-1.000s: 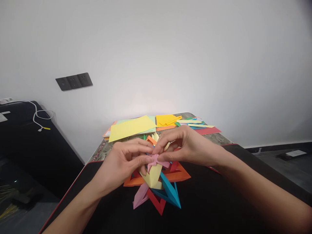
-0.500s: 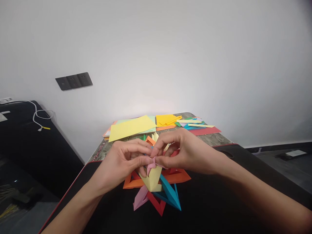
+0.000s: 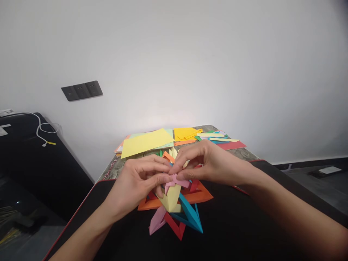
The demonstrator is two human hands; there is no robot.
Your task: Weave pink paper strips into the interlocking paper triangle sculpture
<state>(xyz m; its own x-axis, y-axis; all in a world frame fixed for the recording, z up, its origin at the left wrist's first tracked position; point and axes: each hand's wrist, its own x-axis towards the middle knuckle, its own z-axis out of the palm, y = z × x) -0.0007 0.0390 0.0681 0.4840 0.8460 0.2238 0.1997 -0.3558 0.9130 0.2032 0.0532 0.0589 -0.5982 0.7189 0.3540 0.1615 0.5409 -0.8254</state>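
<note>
Between my two hands is a small pink folded paper strip (image 3: 174, 181), its two ends spreading left and right. My left hand (image 3: 141, 175) pinches its left side between thumb and fingers. From the other side, my right hand (image 3: 199, 163) pinches the pink paper too, thumb near its middle. Directly under it is a multicoloured folded-paper star (image 3: 194, 197) with cream, orange, red, blue and pink points, lying on the black mat (image 3: 233, 224). My fingers hide the star's middle and much of its far side.
Behind my hands lie yellow paper sheets (image 3: 148, 143), orange-yellow folded pieces (image 3: 185, 133) and a pile of coloured strips (image 3: 214, 138) on red paper (image 3: 233, 145). A wall with black sockets (image 3: 82, 90) stands behind the table. A black cabinet (image 3: 35, 156) with a white cable is at left.
My right thumb has shifted slightly along the pink strip, and more of its right end now shows, spread over the star. My left hand keeps its pinch.
</note>
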